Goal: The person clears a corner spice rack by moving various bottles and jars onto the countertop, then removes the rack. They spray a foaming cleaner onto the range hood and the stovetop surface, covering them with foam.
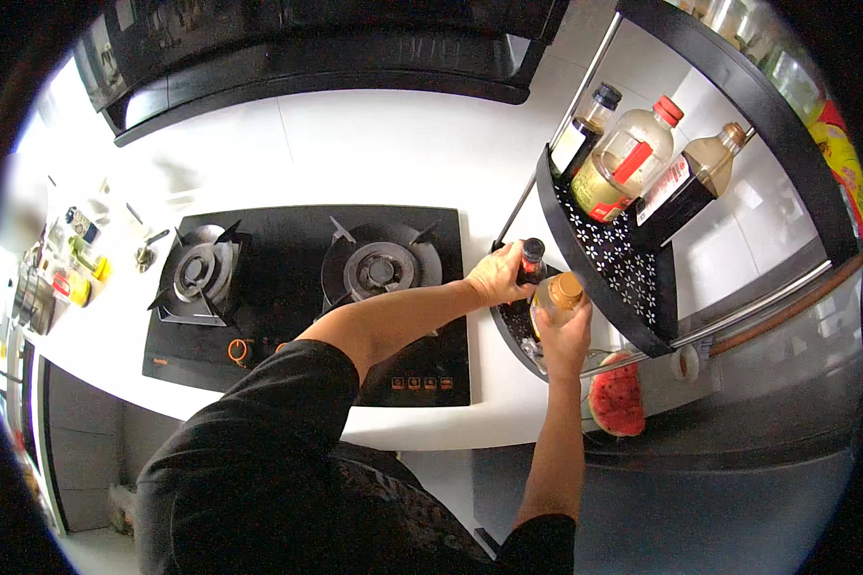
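My left hand (pixel 502 277) is closed around a small dark bottle with a black cap (pixel 532 253) at the lower tier of a black corner rack (pixel 509 338). Just right of it, my right hand (pixel 567 334) grips a clear bottle with an orange-brown cap (pixel 565 287). Both bottles are upright or nearly so, and their bases are hidden. On the tier above stand a dark sauce bottle with a black cap (pixel 582 133), a large plastic bottle with a red cap (pixel 629 165) and a dark-filled bottle with a brown cap (pixel 690 180).
A black two-burner gas hob (pixel 295 287) lies left of the rack, below a black range hood (pixel 331 72). A cut piece of watermelon (pixel 617 399) lies right of the counter's front edge. Jars and packets (pixel 79 287) crowd the far left. The rack's upper tier (pixel 755 79) overhangs on the right.
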Motion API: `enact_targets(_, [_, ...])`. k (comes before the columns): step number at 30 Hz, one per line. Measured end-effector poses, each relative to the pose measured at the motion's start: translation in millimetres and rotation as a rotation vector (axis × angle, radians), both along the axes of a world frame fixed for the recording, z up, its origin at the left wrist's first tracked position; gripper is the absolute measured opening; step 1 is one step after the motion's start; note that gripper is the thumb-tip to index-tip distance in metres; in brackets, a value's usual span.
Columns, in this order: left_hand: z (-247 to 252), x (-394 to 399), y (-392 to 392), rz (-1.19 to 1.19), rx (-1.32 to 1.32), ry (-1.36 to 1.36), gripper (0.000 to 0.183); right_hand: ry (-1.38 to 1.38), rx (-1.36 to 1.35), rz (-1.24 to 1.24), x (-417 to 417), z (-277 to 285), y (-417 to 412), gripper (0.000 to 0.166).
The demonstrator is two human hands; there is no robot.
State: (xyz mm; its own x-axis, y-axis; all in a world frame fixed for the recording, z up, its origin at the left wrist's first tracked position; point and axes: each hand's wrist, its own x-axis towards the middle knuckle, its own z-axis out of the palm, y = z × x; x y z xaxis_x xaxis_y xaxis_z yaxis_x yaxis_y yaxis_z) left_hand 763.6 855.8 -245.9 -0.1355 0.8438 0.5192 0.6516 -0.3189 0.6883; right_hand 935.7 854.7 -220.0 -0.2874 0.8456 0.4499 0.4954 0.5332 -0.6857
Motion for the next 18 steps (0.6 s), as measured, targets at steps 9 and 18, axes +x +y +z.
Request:
enact_targets(9, [0,-9,10,-0.177,-0.234,-0.641,0.028,-0.103,0.026,0.006,-12,-12,-14,0.068])
enact_targets(18, [59,5,-39,-0.102,-0.281,-1.042,0.029,0.012,0.081,0.014,-15,-5,-28,0.072])
